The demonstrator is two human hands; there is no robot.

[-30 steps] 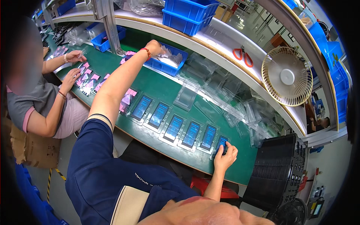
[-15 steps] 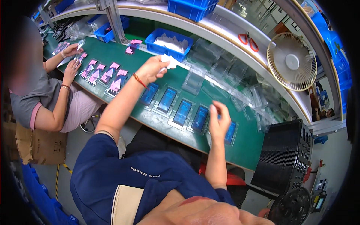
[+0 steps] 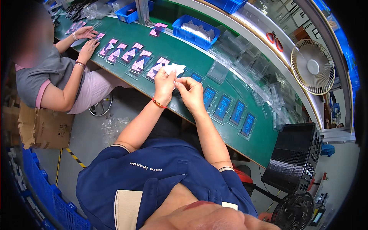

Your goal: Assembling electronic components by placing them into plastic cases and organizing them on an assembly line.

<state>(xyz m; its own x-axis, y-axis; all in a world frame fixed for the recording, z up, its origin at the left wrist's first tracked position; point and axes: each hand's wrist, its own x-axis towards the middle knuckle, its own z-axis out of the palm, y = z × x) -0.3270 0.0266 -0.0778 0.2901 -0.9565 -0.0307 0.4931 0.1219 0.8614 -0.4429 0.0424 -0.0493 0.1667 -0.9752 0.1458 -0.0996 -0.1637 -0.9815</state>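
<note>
A small sheaf of white, jagged-edged paper or film pieces [image 3: 174,70] is held up in front of the person, over the near part of the green tabletop [image 3: 260,142]. Just beside it lies a flat dark rectangle with pink tabs in a clear tray [image 3: 155,70], partly covered by the left fingers. On the other side, a row of slim rectangular devices with blue-lit dark screens [image 3: 221,107] runs rightward in clear plastic trays; the one nearest the hands is partly hidden behind the right hand [image 3: 193,93]. More pink-tabbed rectangles [image 3: 138,63] line the table toward the left.

Both forearms rise from the lower edge and the hands meet at the sheaf. The left hand [image 3: 165,85], a red beaded bracelet [image 3: 159,104] at its wrist, clamps the sheaf between thumb and fingers. The right hand's thumb and forefinger come together at the sheaf's lower corner; whether they pinch a piece, I cannot tell.

Beyond the hands stands a blue plastic bin [image 3: 190,40] with similar white pieces inside. Transparent empty trays [image 3: 249,73] crowd the back of the table to its right. Farther out are orange-handled scissors [image 3: 275,41], a cream round fan [image 3: 313,67] and a ridged black stack [image 3: 291,157]. At the left, a co-worker's hands [image 3: 90,48] work over the table.
</note>
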